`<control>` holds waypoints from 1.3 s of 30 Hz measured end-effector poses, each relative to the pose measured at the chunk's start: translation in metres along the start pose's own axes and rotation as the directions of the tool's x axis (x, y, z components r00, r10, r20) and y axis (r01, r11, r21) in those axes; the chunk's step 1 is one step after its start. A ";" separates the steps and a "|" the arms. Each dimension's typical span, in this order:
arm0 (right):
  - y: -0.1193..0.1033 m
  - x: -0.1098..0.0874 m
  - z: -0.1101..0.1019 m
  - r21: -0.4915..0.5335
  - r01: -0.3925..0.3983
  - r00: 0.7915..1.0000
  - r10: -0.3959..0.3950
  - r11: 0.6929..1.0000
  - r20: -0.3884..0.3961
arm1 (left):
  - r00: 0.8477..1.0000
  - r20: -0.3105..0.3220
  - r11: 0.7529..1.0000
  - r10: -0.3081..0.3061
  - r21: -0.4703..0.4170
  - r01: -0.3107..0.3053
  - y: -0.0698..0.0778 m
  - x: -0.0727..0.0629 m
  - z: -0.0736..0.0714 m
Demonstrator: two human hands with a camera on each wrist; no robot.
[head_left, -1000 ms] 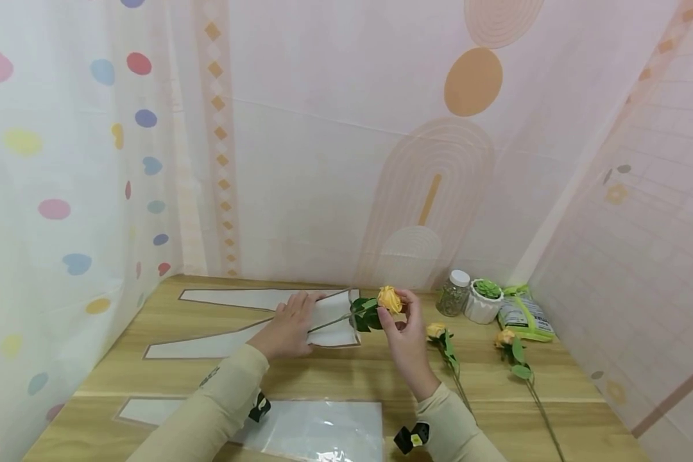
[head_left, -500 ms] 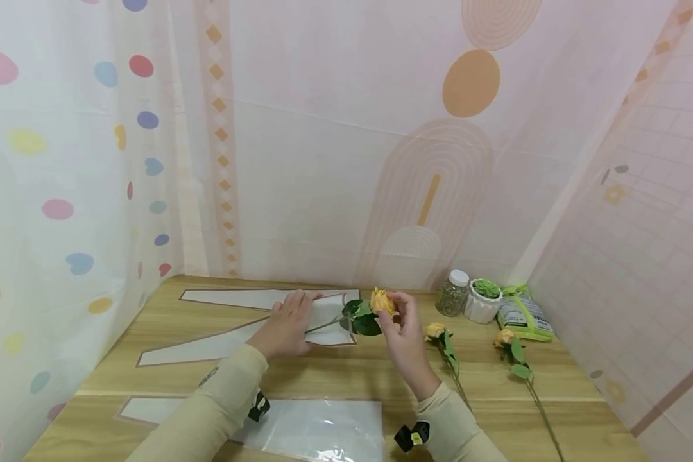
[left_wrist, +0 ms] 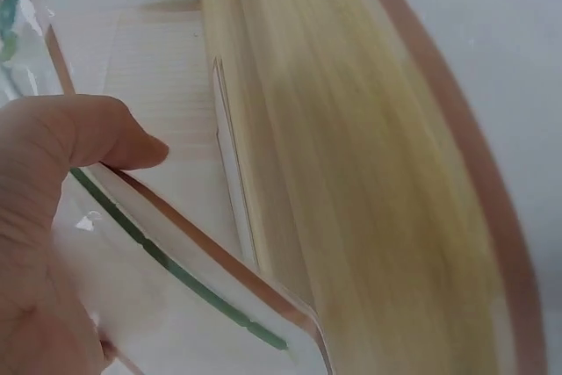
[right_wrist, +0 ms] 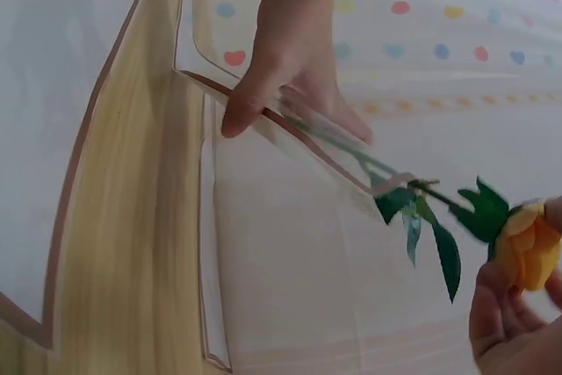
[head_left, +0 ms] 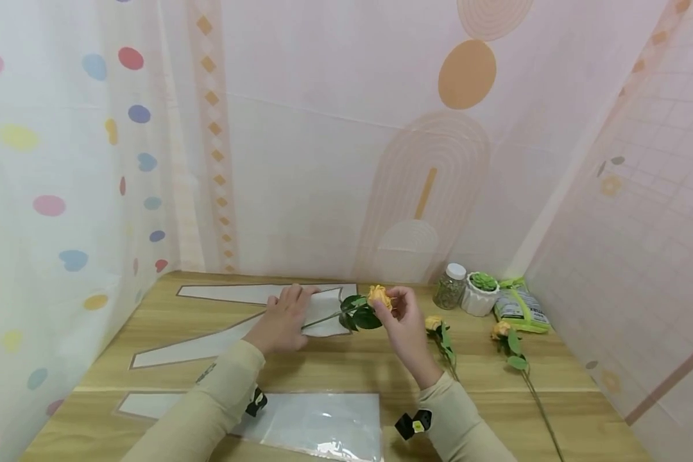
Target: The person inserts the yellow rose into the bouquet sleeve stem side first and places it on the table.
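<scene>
My right hand point(head_left: 407, 330) pinches the bloom of a yellow rose point(head_left: 379, 297) between thumb and fingers. The rose's stem runs left inside a clear, brown-edged flower sleeve point(head_left: 323, 305), which tapers toward the table's left side. Green leaves point(right_wrist: 439, 243) sit at the sleeve's wide mouth, and the bloom is outside it. My left hand point(head_left: 280, 321) grips the sleeve partway along. In the left wrist view the thumb point(left_wrist: 114, 133) lies over the sleeve's edge, with the green stem point(left_wrist: 176, 261) showing through the film. The right wrist view shows the left hand point(right_wrist: 294, 59) wrapped around the sleeve.
Two flat sleeves lie on the wooden table, one behind point(head_left: 225, 292) and one in front point(head_left: 317, 423). Two more yellow roses point(head_left: 434, 323) lie at right. At the back right stand a lidded jar point(head_left: 450, 289), a potted succulent point(head_left: 479, 298) and a green-trimmed packet point(head_left: 522, 311). Curtains surround the table.
The right hand has moved the rose slightly left, so its leaves overlap the sleeve's mouth more. The sleeve's narrow end has shifted left and nearer the front. The left hand keeps its grip.
</scene>
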State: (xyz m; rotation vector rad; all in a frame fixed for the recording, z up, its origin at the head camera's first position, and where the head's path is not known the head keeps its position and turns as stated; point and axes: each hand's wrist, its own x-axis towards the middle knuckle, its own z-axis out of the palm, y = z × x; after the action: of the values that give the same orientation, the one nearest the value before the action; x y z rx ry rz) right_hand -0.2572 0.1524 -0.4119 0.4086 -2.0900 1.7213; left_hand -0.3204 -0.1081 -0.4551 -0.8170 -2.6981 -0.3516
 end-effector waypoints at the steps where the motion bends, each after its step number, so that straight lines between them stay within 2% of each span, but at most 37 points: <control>1: 0.000 0.000 0.000 0.016 0.026 1.000 -0.026 1.000 0.004 | 1.000 0.001 1.000 -0.001 0.000 0.001 0.000 0.000 0.000; 6: -0.003 -0.002 -0.001 0.096 0.168 0.983 -0.174 0.981 0.059 | 1.000 0.023 0.999 -0.021 -0.028 0.022 -0.002 0.002 0.001; 11: -0.003 -0.005 -0.001 0.096 0.213 0.968 -0.223 0.972 0.116 | 0.998 0.049 0.998 -0.041 -0.051 0.043 -0.006 0.002 0.003; 17: -0.001 -0.003 0.001 0.026 0.134 0.987 -0.136 0.991 0.080 | 0.998 0.052 0.995 -0.019 -0.092 0.024 -0.004 0.002 0.001; 20: 0.000 -0.001 0.002 0.002 0.093 0.994 -0.093 0.996 0.058 | 0.997 0.079 0.992 -0.015 -0.121 0.025 0.001 0.001 -0.004; 26: 0.003 0.000 0.004 -0.072 0.028 1.000 -0.027 0.997 0.015 | 0.994 0.108 0.993 -0.024 -0.111 0.036 0.007 0.001 -0.009; 30: 0.004 0.000 0.004 -0.070 0.008 1.000 -0.008 0.998 0.005 | 0.996 0.085 0.994 -0.005 -0.106 0.014 0.008 0.002 -0.007; 39: 0.007 0.000 0.005 -0.054 -0.059 0.998 0.059 0.997 -0.006 | 0.995 0.094 0.996 0.014 -0.090 -0.005 0.008 0.001 -0.009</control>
State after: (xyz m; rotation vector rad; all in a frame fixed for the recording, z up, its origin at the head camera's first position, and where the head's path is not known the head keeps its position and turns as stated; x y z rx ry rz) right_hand -0.2615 0.1485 -0.4186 0.3299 -2.1605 1.6918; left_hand -0.3142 -0.1038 -0.4450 -0.8931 -2.7825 -0.4460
